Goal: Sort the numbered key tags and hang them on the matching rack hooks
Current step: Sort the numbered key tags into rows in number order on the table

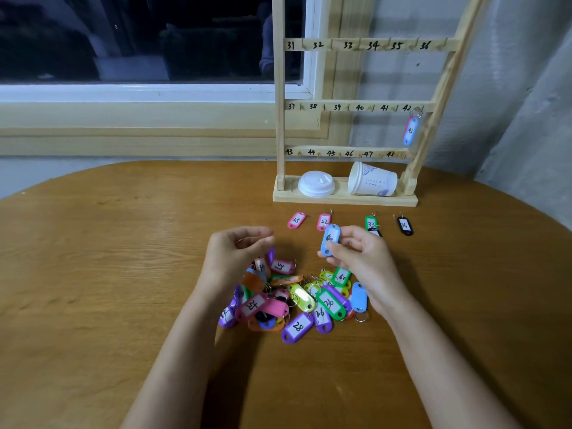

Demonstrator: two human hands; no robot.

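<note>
A heap of coloured key tags (297, 301) lies on the table between my arms. My right hand (359, 258) pinches a blue tag (330, 239) upright above the heap's far right edge. My left hand (235, 252) hovers over the heap's left side, fingers curled and apart, holding nothing I can see. The wooden rack (359, 108) stands at the back right with hooks numbered 31 to 48. One blue and pink tag (410, 130) hangs on hook 42. Set out in a row before the rack are two pink tags (296, 220), a green tag (370, 223) and a black tag (405, 226).
On the rack's base (343, 199) rest a white cup lid (316, 183) and a paper cup (373, 180) lying on its side. The round wooden table (123, 258) meets a window sill and wall behind.
</note>
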